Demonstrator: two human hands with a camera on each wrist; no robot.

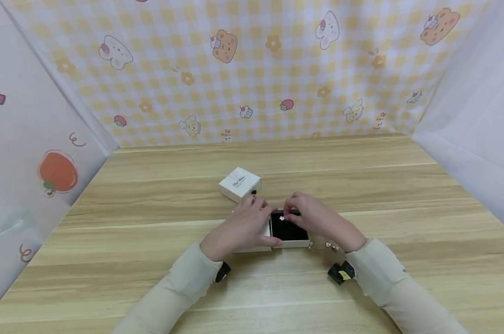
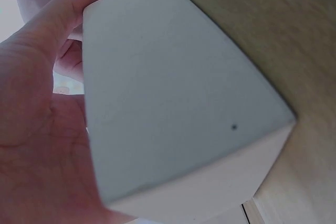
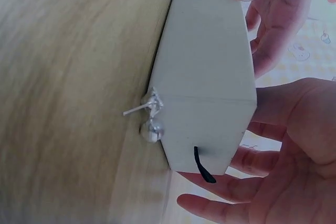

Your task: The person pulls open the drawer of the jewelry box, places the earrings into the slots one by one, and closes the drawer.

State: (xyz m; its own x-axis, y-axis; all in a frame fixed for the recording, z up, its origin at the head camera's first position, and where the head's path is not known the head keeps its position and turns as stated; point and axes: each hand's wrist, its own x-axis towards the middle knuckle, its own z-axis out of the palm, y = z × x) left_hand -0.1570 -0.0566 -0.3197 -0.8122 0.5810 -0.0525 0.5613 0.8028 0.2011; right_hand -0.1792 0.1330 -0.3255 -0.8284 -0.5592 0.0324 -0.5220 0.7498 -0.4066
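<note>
A small white box (image 1: 252, 249) with its tray (image 1: 291, 243) slid out to the right lies on the table; the tray has a black lining. My left hand (image 1: 245, 225) grips the box and the tray's near edge, thumb in front, fingers behind. Over the black lining my right hand (image 1: 316, 215) pinches a small shiny earring (image 1: 281, 218) between thumb and finger. In the right wrist view, another earring (image 3: 152, 116) with a silver ball lies by the tray's end, near a black ribbon tab (image 3: 203, 166). The right fingertips are hidden there behind the tray.
A second white box (image 1: 240, 182) with printed lettering stands behind my left hand. Small jewellery (image 1: 332, 247) lies on the wooden table (image 1: 151, 185) under my right wrist. A checked cloth (image 1: 268, 69) hangs behind the table.
</note>
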